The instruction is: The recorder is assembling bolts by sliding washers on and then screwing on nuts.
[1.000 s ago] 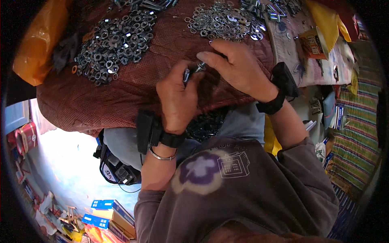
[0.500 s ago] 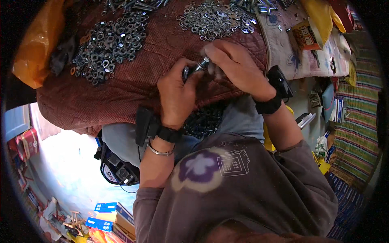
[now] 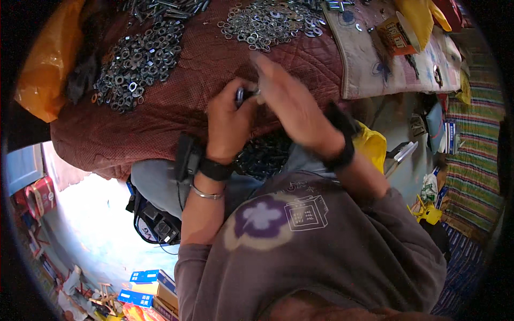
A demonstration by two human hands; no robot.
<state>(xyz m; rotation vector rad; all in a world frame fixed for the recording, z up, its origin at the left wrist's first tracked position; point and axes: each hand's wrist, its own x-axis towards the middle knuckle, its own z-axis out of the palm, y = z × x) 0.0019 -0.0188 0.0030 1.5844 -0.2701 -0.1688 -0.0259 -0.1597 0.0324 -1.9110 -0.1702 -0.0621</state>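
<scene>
Over the near edge of the brown quilted cover [image 3: 198, 75], my left hand [image 3: 227, 120] is closed around a metal bolt [image 3: 240, 97]. Part of the bolt shows between thumb and fingers, and its other end points toward my right palm. My right hand [image 3: 297, 104] is stretched out flat with the fingers together, its palm at the bolt's end; motion smears it. It hides that end and anything threaded on it. Beyond my hands lie a heap of hex nuts [image 3: 142, 64] on the left and a heap of washers [image 3: 267, 24] further right.
More long metal bolts [image 3: 171, 7] lie at the far edge. Several dark metal pieces [image 3: 262, 158] sit below the table edge, by my lap. At the right are an orange paper cup [image 3: 397, 36] and a pale patterned cloth [image 3: 364, 69]. An orange plastic bag [image 3: 48, 64] hangs at the left.
My right hand has swung left and straightened from curled fingers to a flat palm across the bolt's end. My left hand keeps its grip; the view has shifted slightly.
</scene>
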